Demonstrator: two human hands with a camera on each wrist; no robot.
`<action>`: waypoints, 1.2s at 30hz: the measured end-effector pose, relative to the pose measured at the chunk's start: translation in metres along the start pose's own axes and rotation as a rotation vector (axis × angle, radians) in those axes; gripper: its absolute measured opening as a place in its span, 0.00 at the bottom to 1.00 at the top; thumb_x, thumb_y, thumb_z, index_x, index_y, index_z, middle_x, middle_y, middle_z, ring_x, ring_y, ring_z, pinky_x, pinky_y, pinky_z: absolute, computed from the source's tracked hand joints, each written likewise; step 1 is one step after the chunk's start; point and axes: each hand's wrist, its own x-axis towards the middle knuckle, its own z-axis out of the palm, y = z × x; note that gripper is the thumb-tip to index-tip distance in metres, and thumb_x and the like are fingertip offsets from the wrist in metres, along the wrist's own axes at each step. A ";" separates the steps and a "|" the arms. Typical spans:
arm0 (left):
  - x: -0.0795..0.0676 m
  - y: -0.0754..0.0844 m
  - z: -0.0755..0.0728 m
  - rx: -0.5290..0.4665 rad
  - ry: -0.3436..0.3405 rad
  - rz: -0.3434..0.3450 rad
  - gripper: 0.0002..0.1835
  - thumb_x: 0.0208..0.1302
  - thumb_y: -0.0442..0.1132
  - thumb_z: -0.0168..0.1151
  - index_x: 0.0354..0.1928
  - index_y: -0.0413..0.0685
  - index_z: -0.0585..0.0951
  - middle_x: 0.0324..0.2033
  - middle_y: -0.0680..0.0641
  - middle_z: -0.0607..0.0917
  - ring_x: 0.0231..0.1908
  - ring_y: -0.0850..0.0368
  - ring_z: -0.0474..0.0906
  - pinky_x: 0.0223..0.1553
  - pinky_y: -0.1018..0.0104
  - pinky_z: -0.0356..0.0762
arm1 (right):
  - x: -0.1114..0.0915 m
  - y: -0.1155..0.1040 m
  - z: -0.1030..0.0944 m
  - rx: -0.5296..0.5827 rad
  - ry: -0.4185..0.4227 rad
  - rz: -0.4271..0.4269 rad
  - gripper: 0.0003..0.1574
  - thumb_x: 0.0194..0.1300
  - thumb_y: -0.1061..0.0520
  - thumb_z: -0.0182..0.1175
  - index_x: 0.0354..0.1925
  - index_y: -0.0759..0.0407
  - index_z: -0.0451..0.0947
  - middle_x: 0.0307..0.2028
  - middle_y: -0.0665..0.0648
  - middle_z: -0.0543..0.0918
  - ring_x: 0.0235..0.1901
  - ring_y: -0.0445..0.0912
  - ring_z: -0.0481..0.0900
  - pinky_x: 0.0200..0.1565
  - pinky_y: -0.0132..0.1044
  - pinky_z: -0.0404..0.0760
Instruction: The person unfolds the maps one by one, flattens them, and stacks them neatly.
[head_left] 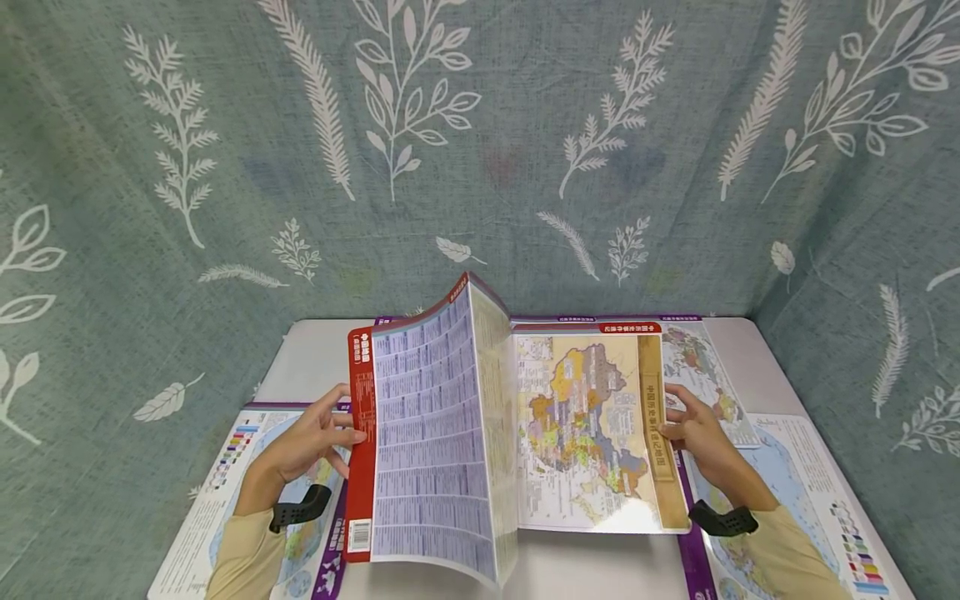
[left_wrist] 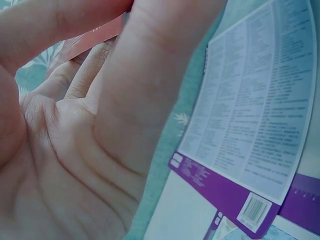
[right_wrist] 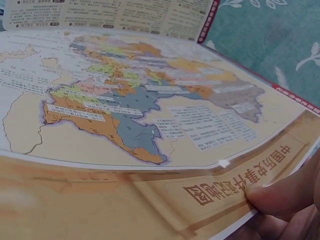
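Note:
A folding laminated map sheet (head_left: pixel 427 433) is held up, partly unfolded, its fold standing up in the middle. Its left panel carries columns of text and a red side strip; the right panel shows a coloured map (right_wrist: pixel 135 100) with a tan title band. My left hand (head_left: pixel 311 442) pinches the red strip, thumb on the near face and other fingers behind it. At the tan band, my right hand (head_left: pixel 697 433) pinches the opposite edge, its thumb (right_wrist: pixel 285 192) on the printed face. In the left wrist view, the palm (left_wrist: pixel 75 165) hides most of the red strip.
Beneath lie purple-edged map sheets: one at the left (head_left: pixel 225 500), another at the right (head_left: pixel 810 483). A text panel with a purple strip (left_wrist: pixel 240 110) shows in the left wrist view. The white table (head_left: pixel 592 567) meets a green leaf-patterned cloth (head_left: pixel 495 208) behind.

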 end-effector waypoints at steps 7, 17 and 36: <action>0.002 0.002 -0.001 -0.010 0.005 -0.003 0.28 0.65 0.24 0.51 0.64 0.45 0.56 0.42 0.32 0.81 0.34 0.41 0.83 0.20 0.40 0.76 | 0.001 -0.005 -0.006 -0.027 0.026 0.001 0.43 0.61 0.75 0.47 0.71 0.64 0.45 0.47 0.70 0.78 0.33 0.47 0.83 0.31 0.42 0.81; 0.004 0.004 -0.004 0.003 0.013 -0.015 0.28 0.65 0.24 0.51 0.64 0.45 0.55 0.44 0.33 0.81 0.37 0.37 0.82 0.21 0.37 0.75 | 0.004 -0.009 -0.014 -0.033 0.025 -0.003 0.41 0.63 0.74 0.46 0.71 0.65 0.44 0.47 0.69 0.79 0.34 0.46 0.83 0.31 0.42 0.81; 0.009 0.005 -0.013 0.007 0.013 -0.019 0.29 0.66 0.24 0.52 0.65 0.47 0.56 0.46 0.33 0.81 0.41 0.31 0.80 0.22 0.37 0.75 | 0.011 -0.014 -0.025 -0.072 0.056 0.021 0.43 0.63 0.74 0.45 0.72 0.65 0.41 0.49 0.71 0.78 0.33 0.43 0.83 0.32 0.39 0.81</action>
